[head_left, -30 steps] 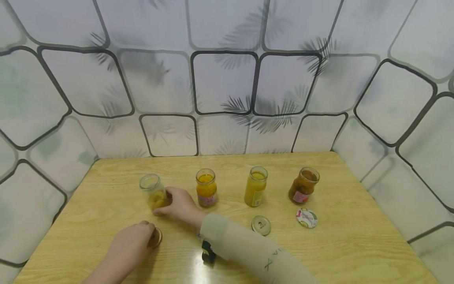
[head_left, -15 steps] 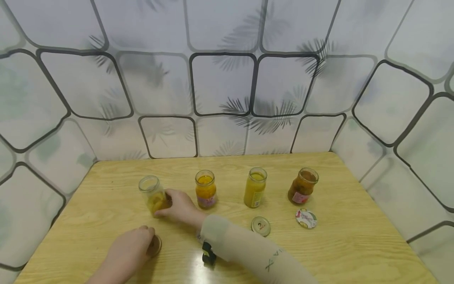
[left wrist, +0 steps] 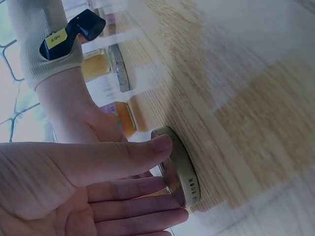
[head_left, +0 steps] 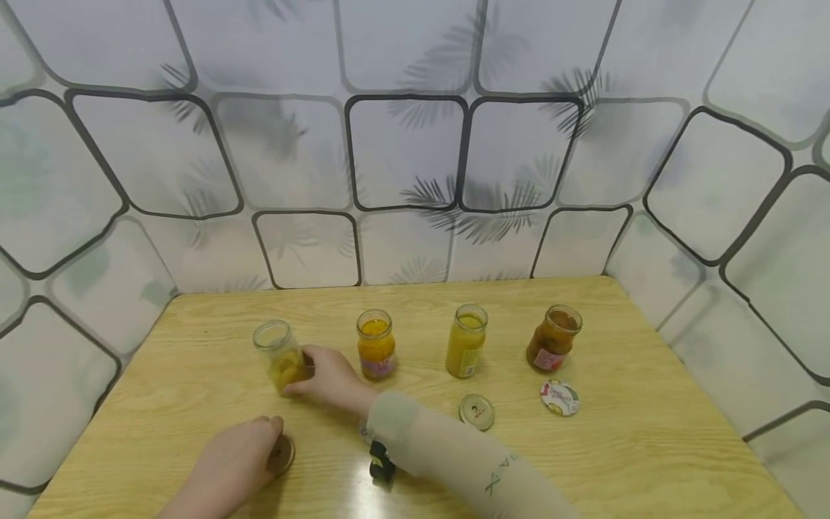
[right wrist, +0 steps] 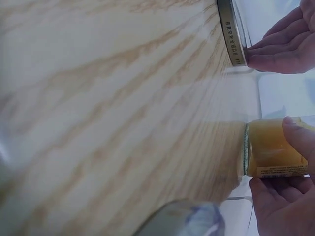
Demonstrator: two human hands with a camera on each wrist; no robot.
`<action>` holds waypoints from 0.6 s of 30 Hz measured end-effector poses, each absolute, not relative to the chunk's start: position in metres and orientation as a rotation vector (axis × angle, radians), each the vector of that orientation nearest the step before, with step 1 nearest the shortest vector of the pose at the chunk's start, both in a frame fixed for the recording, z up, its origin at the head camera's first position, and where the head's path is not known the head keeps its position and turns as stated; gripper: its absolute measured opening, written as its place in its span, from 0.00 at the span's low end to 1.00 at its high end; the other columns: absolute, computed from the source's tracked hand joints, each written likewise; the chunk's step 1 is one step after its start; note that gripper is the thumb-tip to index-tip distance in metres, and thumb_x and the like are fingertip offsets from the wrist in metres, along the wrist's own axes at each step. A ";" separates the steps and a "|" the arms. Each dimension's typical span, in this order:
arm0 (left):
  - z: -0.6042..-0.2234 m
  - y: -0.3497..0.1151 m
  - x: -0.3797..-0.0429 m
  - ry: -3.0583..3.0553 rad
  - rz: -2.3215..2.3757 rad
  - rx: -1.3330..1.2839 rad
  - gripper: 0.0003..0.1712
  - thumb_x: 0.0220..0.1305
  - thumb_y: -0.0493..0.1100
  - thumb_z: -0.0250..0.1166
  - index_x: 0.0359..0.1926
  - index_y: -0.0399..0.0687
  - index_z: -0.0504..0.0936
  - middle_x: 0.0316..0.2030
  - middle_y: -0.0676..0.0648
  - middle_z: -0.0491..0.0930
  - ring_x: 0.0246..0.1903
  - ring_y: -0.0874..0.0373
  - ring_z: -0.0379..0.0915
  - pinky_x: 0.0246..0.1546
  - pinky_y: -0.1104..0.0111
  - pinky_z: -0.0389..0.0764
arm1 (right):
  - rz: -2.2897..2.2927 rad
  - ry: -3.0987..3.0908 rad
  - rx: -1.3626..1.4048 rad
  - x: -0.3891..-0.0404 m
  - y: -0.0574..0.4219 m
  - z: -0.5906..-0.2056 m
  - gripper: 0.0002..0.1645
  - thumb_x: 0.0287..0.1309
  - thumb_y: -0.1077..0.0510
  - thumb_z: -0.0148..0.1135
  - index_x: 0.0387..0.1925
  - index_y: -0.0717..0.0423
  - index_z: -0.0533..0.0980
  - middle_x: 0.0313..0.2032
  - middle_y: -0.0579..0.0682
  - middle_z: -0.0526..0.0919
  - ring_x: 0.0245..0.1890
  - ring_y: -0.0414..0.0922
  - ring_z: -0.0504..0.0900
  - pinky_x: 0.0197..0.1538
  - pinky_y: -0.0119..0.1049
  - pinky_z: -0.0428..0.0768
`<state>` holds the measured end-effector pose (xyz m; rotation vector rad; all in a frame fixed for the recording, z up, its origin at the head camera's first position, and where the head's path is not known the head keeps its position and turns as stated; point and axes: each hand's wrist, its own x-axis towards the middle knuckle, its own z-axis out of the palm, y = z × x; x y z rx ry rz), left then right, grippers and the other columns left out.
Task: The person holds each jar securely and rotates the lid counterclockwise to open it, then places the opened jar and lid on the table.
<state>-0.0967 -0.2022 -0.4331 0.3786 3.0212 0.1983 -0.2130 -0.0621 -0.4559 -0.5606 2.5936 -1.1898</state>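
Observation:
A glass jar with yellow fruit pieces stands uncapped on the left of the table. My right hand grips its lower side, thumb at the near side. In the right wrist view the jar's label faces the camera, and its base touches the table. Nearer to me, my left hand pinches a round metal jar lid by its rim. The left wrist view shows the lid lying flat on the table, with the thumb on one side and straight fingers on the other.
To the right stand an orange-filled jar, a tall yellow jar and a reddish-brown jar, all uncapped. A gold lid and a patterned lid lie before them. A patterned wall backs the wooden table.
My left hand and the lid have shifted slightly towards me. My right hand keeps its grip on the jar, which stays in place.

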 end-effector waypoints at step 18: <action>-0.429 -0.202 -0.097 3.034 0.254 0.332 0.15 0.55 0.45 0.80 0.33 0.49 0.79 0.23 0.54 0.72 0.23 0.60 0.66 0.25 0.62 0.76 | -1.097 2.447 -0.591 -0.175 -0.036 -0.445 0.62 0.59 0.46 0.80 0.83 0.59 0.55 0.81 0.56 0.62 0.81 0.50 0.65 0.82 0.43 0.65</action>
